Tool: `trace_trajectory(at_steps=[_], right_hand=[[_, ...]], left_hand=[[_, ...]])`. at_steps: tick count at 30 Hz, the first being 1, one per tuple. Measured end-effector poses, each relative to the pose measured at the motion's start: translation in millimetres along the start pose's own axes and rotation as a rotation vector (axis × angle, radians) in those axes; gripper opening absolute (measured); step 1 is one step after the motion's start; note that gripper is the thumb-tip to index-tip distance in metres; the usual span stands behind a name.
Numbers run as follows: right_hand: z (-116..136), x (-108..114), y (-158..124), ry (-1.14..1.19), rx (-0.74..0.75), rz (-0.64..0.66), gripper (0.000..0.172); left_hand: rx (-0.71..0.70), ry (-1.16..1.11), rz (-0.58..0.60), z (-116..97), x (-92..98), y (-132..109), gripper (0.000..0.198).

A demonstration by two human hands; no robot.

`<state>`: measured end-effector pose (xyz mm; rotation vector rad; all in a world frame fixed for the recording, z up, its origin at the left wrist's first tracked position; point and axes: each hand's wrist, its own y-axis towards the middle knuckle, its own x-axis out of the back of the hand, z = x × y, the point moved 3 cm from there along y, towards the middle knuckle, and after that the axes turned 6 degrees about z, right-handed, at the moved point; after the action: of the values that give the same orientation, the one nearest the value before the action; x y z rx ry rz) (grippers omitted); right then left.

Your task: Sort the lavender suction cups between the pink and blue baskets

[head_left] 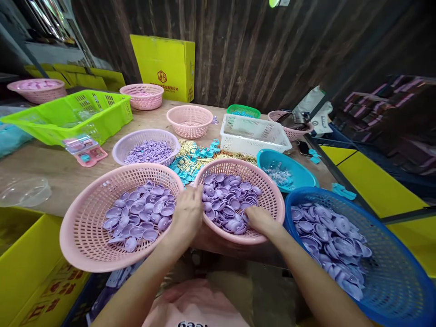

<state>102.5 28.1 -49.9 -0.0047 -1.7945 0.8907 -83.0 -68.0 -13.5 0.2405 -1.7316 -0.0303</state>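
Two pink baskets of purple round plastic caps stand at the table's near edge. My left hand (186, 213) lies between them, fingers curled against the rim of the middle pink basket (272, 190), at its left side. My right hand (259, 220) reaches into that basket, fingers bent down among the purple caps (226, 200); what the fingers grip is hidden. The left pink basket (85, 227) holds more purple caps (143, 213). A big blue basket (391, 254) at the right is also full of purple caps (334, 240).
Behind stand a lilac basket of caps (126, 145), a pile of teal and yellow parts (192, 159), a teal bowl (299, 170), a white crate (252, 134), a green crate (68, 116), more pink baskets (189, 120) and a yellow box (163, 68). A clear bowl (23, 190) sits left.
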Motion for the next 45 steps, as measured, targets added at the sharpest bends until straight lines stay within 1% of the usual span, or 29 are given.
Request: trace_trajectory(at_steps=[2, 4, 6, 8, 9, 11, 12, 13, 15, 16, 17, 18, 19, 20, 21, 23, 24, 25, 26, 28, 29, 34, 38, 41, 45], right_hand=[[3, -2, 2, -0.007, 0.01, 0.004, 0.032], [-2, -2, 3, -0.01, 0.01, -0.006, 0.029], [-12, 1, 2, 0.018, 0.002, -0.042, 0.023], [-21, 8, 0, 0.148, 0.015, -0.121, 0.015], [-24, 12, -3, 0.255, 0.047, -0.172, 0.012], [-24, 21, -9, 0.533, 0.175, -0.257, 0.018], [-22, 25, -12, 0.679, 0.258, -0.267, 0.022], [-19, 29, -15, 0.822, 0.34, -0.256, 0.025], [-14, 34, -18, 1.06, 0.462, -0.198, 0.031], [-13, 35, -19, 1.132, 0.487, -0.184, 0.034], [-13, 36, -18, 1.154, 0.489, -0.19, 0.035], [-14, 35, -17, 1.114, 0.467, -0.21, 0.035], [-15, 33, -15, 1.01, 0.428, -0.222, 0.031], [-16, 29, -12, 0.855, 0.379, -0.203, 0.026], [-16, 23, -9, 0.671, 0.335, -0.143, 0.022], [-14, 11, -5, 0.33, 0.268, 0.038, 0.019], [-13, 6, -4, 0.212, 0.239, 0.109, 0.022], [-13, 2, -3, 0.134, 0.208, 0.149, 0.026], [-12, 1, -3, 0.087, 0.176, 0.159, 0.031], [-10, 1, -1, 0.046, 0.123, 0.143, 0.036], [-9, 1, 0, 0.039, 0.119, 0.139, 0.036], [2, -4, 10, -0.043, 0.191, 0.093, 0.028], [6, -11, 19, -0.053, 0.207, 0.07, 0.03], [6, -11, 18, -0.029, 0.217, 0.067, 0.026], [-4, -2, 14, 0.012, 0.185, 0.029, 0.018]], left_hand=[[-0.108, -0.059, 0.142, -23, -13.6, 11, 0.036], [-0.171, -0.093, 0.241, -39, -22.5, 19, 0.03], [-0.206, -0.135, 0.288, -49, -27.6, 25, 0.027], [-0.232, -0.21, 0.319, -56, -31.2, 29, 0.031], [-0.255, -0.264, 0.331, -59, -32.9, 31, 0.036], [-0.322, -0.39, 0.34, -64, -36.3, 33, 0.05], [-0.361, -0.46, 0.332, -67, -37.8, 34, 0.055], [-0.393, -0.528, 0.316, -69, -39.2, 35, 0.056], [-0.413, -0.641, 0.267, -70, -41.3, 38, 0.044], [-0.397, -0.681, 0.236, -69, -41.9, 39, 0.037], [-0.369, -0.709, 0.205, -68, -42.1, 41, 0.032], [-0.331, -0.726, 0.182, -65, -41.9, 42, 0.029], [-0.282, -0.738, 0.168, -62, -41.6, 43, 0.028], [-0.226, -0.748, 0.163, -59, -41.1, 44, 0.028], [-0.169, -0.758, 0.17, -55, -40.7, 44, 0.027], [-0.081, -0.785, 0.201, -51, -40.1, 44, 0.023], [-0.055, -0.801, 0.211, -49, -39.7, 44, 0.022], [-0.041, -0.816, 0.214, -48, -39.3, 44, 0.021], [-0.033, -0.83, 0.213, -48, -38.9, 44, 0.02], [-0.018, -0.856, 0.209, -47, -38.5, 44, 0.017], [-0.01, -0.872, 0.209, -47, -38.4, 45, 0.016], [0.011, -0.998, 0.237, -46, -36.9, 45, 0.008], [0.023, -1.052, 0.253, -46, -35.2, 44, 0.013], [0.038, -1.062, 0.246, -46, -34.3, 44, 0.014], [0.043, -1.094, 0.232, -44, -33.9, 44, 0.016]])
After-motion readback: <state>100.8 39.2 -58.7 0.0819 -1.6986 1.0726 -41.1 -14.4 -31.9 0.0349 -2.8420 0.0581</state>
